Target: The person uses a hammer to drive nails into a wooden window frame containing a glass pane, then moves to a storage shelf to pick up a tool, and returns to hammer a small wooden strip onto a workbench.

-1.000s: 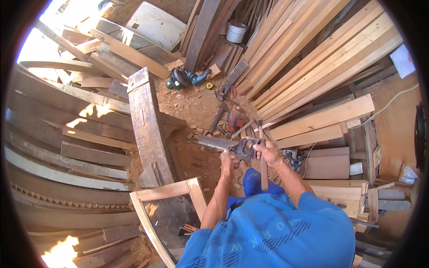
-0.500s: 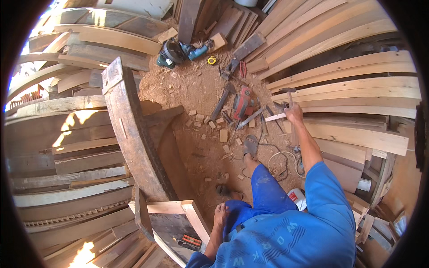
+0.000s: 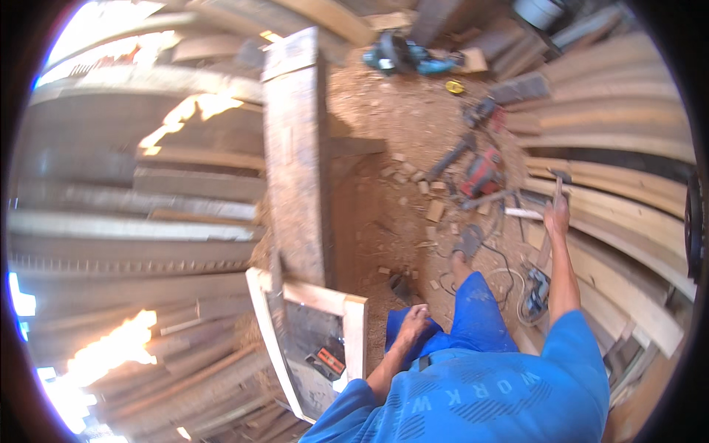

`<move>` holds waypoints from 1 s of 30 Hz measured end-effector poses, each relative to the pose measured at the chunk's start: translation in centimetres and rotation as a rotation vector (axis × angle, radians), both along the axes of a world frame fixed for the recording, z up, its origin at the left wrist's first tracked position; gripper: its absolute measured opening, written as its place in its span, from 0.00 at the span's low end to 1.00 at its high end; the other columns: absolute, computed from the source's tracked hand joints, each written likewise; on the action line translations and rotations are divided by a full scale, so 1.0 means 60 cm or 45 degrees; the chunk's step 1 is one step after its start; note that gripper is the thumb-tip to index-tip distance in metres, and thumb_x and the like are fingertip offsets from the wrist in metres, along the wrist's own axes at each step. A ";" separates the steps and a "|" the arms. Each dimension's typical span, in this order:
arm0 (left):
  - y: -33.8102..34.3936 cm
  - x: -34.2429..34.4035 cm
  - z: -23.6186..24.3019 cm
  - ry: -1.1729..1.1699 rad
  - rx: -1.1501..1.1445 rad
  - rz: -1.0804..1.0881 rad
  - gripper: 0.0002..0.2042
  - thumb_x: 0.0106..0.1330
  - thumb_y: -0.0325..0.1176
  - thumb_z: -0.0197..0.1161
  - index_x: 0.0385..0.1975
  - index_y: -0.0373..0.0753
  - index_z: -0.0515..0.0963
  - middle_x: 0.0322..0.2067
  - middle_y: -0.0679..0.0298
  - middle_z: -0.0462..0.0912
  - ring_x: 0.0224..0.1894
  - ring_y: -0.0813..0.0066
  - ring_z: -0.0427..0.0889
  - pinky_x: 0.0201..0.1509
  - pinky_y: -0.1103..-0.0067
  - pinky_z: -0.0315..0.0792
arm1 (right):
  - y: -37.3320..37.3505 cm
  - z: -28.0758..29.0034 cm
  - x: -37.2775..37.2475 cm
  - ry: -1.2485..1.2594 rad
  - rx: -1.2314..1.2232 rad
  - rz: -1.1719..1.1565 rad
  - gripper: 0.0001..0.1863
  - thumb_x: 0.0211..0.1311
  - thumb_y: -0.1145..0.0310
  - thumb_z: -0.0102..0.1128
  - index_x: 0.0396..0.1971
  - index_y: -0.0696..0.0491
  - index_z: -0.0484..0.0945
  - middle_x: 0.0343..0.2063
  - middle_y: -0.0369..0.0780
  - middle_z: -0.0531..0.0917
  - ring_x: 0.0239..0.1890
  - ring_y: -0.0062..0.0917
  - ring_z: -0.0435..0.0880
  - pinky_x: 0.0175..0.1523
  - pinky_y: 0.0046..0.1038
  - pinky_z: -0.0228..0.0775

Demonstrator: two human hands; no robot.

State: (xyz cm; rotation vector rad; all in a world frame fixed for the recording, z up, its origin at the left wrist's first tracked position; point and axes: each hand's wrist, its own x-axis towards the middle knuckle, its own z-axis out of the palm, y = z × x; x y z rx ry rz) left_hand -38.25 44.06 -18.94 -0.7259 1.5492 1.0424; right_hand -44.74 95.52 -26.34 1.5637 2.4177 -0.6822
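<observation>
My right hand [image 3: 557,214] is closed round the handle of a hammer, its dark hammer head [image 3: 560,176] up beside the stacked boards at the right. A pale wooden strip [image 3: 523,213] shows just left of that hand; whether it is held I cannot tell. My left hand [image 3: 416,319] rests by my blue-clad thigh with the fingers curled, and what they hold, if anything, is hidden. Left of this hand, a pale wooden frame [image 3: 355,336] stands at the near end of a thick, worn timber beam [image 3: 297,162]. An orange and black item [image 3: 326,362] lies inside the frame.
Sawdust and small wood blocks [image 3: 436,210] cover the floor ahead. A red power tool [image 3: 481,173], a blue-green power tool [image 3: 413,57] and a yellow tape measure [image 3: 454,87] lie there. A blue-grey tool [image 3: 537,292] with a cable sits by my right arm. Stacked boards [image 3: 199,229] line both sides.
My view has turned left, so the beam, frame and floor tools appear farther right. The hammer stays in my right hand, and my left hand remains near my thigh.
</observation>
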 end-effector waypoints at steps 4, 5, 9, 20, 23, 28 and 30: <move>-0.007 0.004 0.012 0.044 0.083 0.157 0.20 0.76 0.42 0.53 0.61 0.36 0.71 0.44 0.61 0.81 0.38 0.74 0.79 0.44 0.77 0.76 | -0.158 0.017 -0.093 0.247 -0.192 0.342 0.18 0.58 0.64 0.63 0.44 0.61 0.79 0.40 0.56 0.84 0.43 0.52 0.83 0.50 0.45 0.73; -0.014 0.009 0.014 0.043 0.122 0.184 0.20 0.76 0.42 0.53 0.60 0.36 0.71 0.44 0.62 0.80 0.38 0.75 0.78 0.44 0.77 0.76 | -0.221 0.046 -0.135 0.340 -0.257 0.432 0.19 0.58 0.64 0.63 0.44 0.62 0.79 0.38 0.55 0.84 0.42 0.50 0.83 0.50 0.42 0.74; -0.058 -0.018 0.054 0.039 0.335 -0.043 0.21 0.77 0.43 0.52 0.64 0.40 0.69 0.49 0.62 0.80 0.43 0.76 0.77 0.48 0.79 0.74 | -0.450 0.166 -0.322 0.570 -0.613 0.632 0.24 0.58 0.66 0.62 0.53 0.61 0.76 0.43 0.51 0.84 0.47 0.40 0.83 0.54 0.37 0.73; -0.273 -0.028 0.211 0.137 1.043 0.521 0.21 0.76 0.48 0.53 0.57 0.36 0.73 0.51 0.60 0.79 0.52 0.72 0.78 0.59 0.76 0.73 | -0.801 0.211 -0.485 0.404 -0.614 1.067 0.24 0.61 0.63 0.60 0.56 0.57 0.77 0.53 0.53 0.81 0.57 0.46 0.80 0.64 0.39 0.70; -0.332 -0.039 0.227 0.261 1.150 0.632 0.23 0.75 0.47 0.54 0.57 0.33 0.72 0.56 0.52 0.78 0.56 0.65 0.79 0.61 0.69 0.73 | -0.783 0.239 -0.423 0.528 -0.300 1.326 0.24 0.63 0.61 0.56 0.57 0.56 0.76 0.53 0.52 0.81 0.57 0.46 0.80 0.65 0.40 0.68; -0.420 -0.048 0.260 0.368 1.440 0.932 0.24 0.72 0.49 0.58 0.49 0.30 0.75 0.48 0.46 0.82 0.50 0.59 0.84 0.57 0.65 0.77 | -0.713 0.269 -0.257 0.307 -0.750 1.479 0.23 0.60 0.59 0.59 0.51 0.58 0.79 0.45 0.49 0.85 0.49 0.37 0.84 0.55 0.34 0.73; -0.468 -0.029 0.312 0.519 1.314 1.034 0.24 0.69 0.50 0.61 0.41 0.29 0.78 0.39 0.49 0.85 0.40 0.58 0.87 0.45 0.67 0.82 | -0.727 0.294 -0.198 0.087 -0.660 1.760 0.20 0.60 0.60 0.59 0.45 0.59 0.82 0.39 0.47 0.86 0.44 0.35 0.86 0.50 0.34 0.76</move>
